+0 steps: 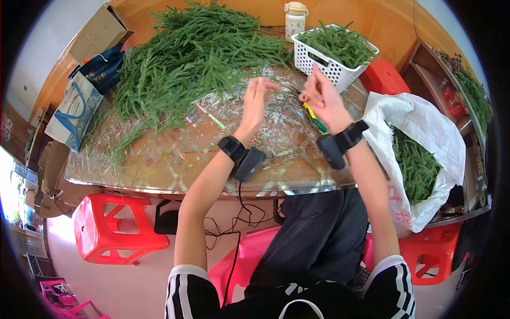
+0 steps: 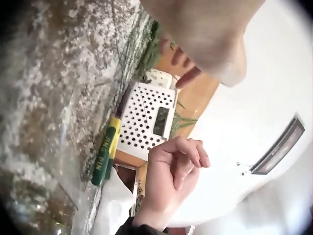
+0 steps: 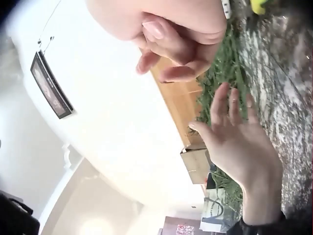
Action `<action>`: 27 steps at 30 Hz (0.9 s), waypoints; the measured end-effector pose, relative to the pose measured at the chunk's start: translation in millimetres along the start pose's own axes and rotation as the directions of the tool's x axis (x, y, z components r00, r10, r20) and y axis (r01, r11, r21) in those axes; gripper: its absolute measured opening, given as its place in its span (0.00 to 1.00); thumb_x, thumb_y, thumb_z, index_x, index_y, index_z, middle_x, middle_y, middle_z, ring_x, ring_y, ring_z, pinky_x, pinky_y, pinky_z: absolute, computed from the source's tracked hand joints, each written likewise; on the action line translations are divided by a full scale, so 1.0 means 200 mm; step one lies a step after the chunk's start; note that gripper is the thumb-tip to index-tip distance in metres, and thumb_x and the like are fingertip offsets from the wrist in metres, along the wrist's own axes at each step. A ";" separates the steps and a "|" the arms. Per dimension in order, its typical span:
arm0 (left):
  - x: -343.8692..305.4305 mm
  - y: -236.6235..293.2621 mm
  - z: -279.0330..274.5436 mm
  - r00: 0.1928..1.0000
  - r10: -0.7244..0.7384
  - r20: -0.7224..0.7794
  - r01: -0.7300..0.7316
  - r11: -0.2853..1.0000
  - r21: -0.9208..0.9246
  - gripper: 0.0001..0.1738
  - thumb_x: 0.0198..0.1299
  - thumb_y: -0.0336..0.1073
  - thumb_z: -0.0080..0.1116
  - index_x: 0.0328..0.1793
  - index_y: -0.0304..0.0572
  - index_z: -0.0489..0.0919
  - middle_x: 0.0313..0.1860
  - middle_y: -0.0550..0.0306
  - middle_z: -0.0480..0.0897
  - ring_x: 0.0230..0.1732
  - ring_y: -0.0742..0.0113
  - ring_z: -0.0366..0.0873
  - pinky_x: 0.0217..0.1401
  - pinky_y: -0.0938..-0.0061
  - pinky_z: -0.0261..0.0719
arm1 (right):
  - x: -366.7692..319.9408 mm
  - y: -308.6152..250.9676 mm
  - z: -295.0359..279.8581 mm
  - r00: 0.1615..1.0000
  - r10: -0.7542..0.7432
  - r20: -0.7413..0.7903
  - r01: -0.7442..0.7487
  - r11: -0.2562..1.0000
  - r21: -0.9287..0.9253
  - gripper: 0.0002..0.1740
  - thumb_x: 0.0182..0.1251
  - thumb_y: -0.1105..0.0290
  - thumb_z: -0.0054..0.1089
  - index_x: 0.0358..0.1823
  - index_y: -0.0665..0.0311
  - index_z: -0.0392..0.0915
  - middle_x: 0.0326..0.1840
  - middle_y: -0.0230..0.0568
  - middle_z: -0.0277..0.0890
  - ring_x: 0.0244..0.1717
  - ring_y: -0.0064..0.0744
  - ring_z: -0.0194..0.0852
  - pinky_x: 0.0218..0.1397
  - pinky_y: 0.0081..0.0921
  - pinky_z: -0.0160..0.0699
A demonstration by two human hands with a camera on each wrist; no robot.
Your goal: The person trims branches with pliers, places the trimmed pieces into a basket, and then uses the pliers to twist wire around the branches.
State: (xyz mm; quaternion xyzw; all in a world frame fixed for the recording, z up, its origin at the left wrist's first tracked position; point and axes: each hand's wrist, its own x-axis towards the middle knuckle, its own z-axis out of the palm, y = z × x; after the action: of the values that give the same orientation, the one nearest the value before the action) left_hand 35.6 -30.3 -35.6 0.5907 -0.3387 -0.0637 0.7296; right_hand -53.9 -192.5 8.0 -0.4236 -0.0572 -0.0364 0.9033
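Over the middle of the table, my left hand is raised with its fingers extended and nothing in them. Facing it, my right hand hovers with loosely curled fingers, also holding nothing, as the left wrist view shows of this hand. A green-and-yellow tool handle with lettering lies on the table just below the right hand. Behind the left hand spreads a large heap of feathery green sprigs. More sprigs fill a white perforated basket beyond the right hand.
A cream bottle stands behind the basket. Right of the table, a white woven sack holds more greenery. Paper bags, one being a light blue-handled bag, stand at the left edge. A red stool and black cables are below.
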 end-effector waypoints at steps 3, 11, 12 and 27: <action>0.00 0.03 -0.04 0.964 0.262 -0.032 -0.231 0.896 0.379 0.26 0.67 0.51 0.33 0.39 0.37 0.76 0.44 0.52 0.76 0.45 0.65 0.70 0.52 0.68 0.65 | 0.03 0.11 0.04 0.998 0.019 -0.055 -0.016 0.997 0.070 0.29 0.71 0.51 0.37 0.18 0.66 0.71 0.04 0.25 0.44 0.05 0.20 0.38 0.26 0.19 0.58; 0.00 0.09 -0.07 0.833 0.492 0.252 -0.514 0.521 0.681 0.13 0.60 0.38 0.48 0.44 0.37 0.75 0.47 0.51 0.73 0.45 0.57 0.72 0.48 0.65 0.70 | 0.04 0.19 0.04 0.987 -0.082 -0.141 0.058 0.985 -0.163 0.28 0.70 0.51 0.38 0.24 0.68 0.75 0.06 0.25 0.50 0.07 0.18 0.43 0.22 0.18 0.57; 0.00 0.09 -0.07 0.757 0.539 0.370 -0.610 0.379 0.696 0.11 0.57 0.36 0.50 0.43 0.38 0.76 0.47 0.52 0.73 0.46 0.58 0.72 0.49 0.66 0.70 | 0.04 0.19 0.04 0.977 -0.128 -0.174 0.079 0.962 -0.260 0.28 0.70 0.52 0.39 0.24 0.68 0.75 0.06 0.25 0.53 0.07 0.18 0.46 0.21 0.18 0.57; 0.03 0.17 -0.02 0.508 0.480 0.715 -0.783 -0.088 0.616 0.15 0.47 0.31 0.55 0.44 0.41 0.75 0.47 0.54 0.74 0.47 0.61 0.73 0.51 0.65 0.70 | 0.02 0.18 -0.03 0.542 -0.698 0.468 0.263 -0.387 -0.884 0.07 0.55 0.72 0.57 0.22 0.65 0.71 0.20 0.38 0.68 0.23 0.40 0.68 0.27 0.30 0.66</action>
State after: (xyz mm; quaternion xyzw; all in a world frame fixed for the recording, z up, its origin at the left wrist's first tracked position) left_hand 32.0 -20.1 -3.4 0.6309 -0.6402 0.4168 0.1353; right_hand -45.4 -173.6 -22.3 -0.8250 -0.0561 -0.5341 0.1761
